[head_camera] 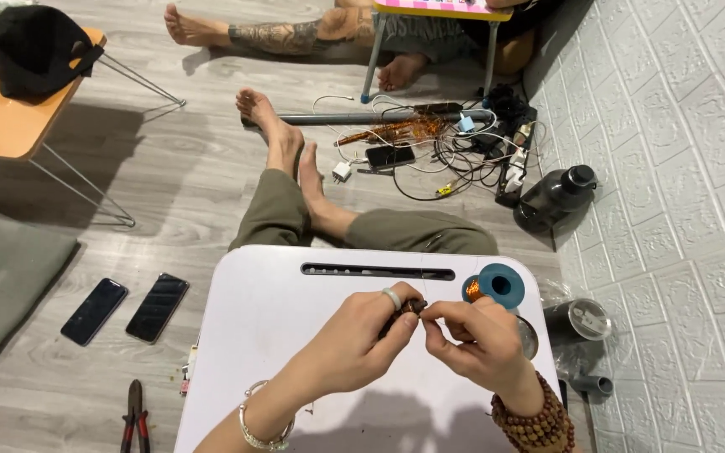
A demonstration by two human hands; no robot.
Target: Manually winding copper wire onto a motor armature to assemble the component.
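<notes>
1. Here, your left hand (361, 340) holds a small dark coil piece (404, 309) in a closed grip, thumb and fingers wrapped about it, a pale ring on one finger.
2. Your right hand (480, 344) meets it from the other side, its fingertips pinched shut against the same piece; whether they also pinch a strand of wire is too fine to tell.
3. The piece sits right between the two grips, raised a little above the white table (270, 335).
4. Just beyond your right grip stands a blue spool (497, 283) wound with copper wire, on the table's far corner.
5. Past both grips runs a long dark slot (377, 271) in the table top.
6. Farther out from the grip your own legs lie crossed on the grey floor (169, 168), and beyond them a tangle of cables and chargers (438, 147).
7. Well off to the left of your left grip two dark phones (126, 309) lie side by side on the floor, with red-handled pliers (134, 417) nearer you.
8. Off to the right of your right grip a dark bottle (554, 200) stands by the wall.
9. Another person's bare legs show at the far edge.
</notes>
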